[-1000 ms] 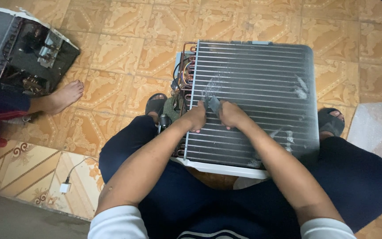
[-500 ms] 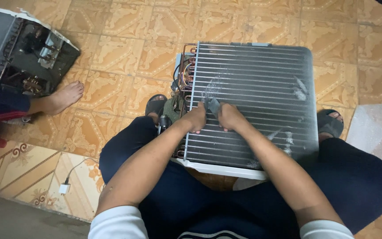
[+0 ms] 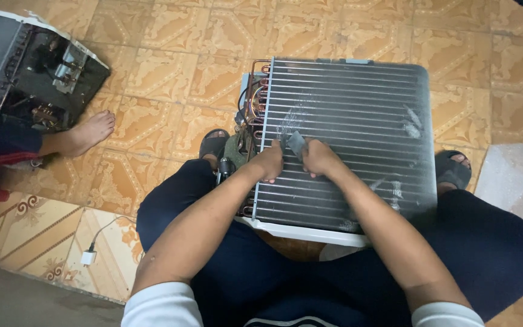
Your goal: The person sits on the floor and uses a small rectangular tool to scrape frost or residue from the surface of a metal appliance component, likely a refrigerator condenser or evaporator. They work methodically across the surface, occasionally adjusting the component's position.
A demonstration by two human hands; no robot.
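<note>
Dull metal coil fins (image 3: 358,121), apparently dusty

- We are looking down at an ornate yellow-brown tiled floor (image 3: 171,66).
- We are seeing a white charger with cable (image 3: 89,257) lying at lower left.
- We are noticing a pale grey mat (image 3: 519,181) at right.

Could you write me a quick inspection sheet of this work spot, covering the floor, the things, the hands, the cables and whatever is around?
Surface: patterned tile floor.
Job's things: finned coil unit lying flat between the knees; small grey tool on its fins.
Clutter: nothing seen.
Hands: left hand and right hand meet at the tool.
Cables: white plug and cord; wires at the unit's side.
Surroundings: second opened unit, another person's bare foot.
</note>
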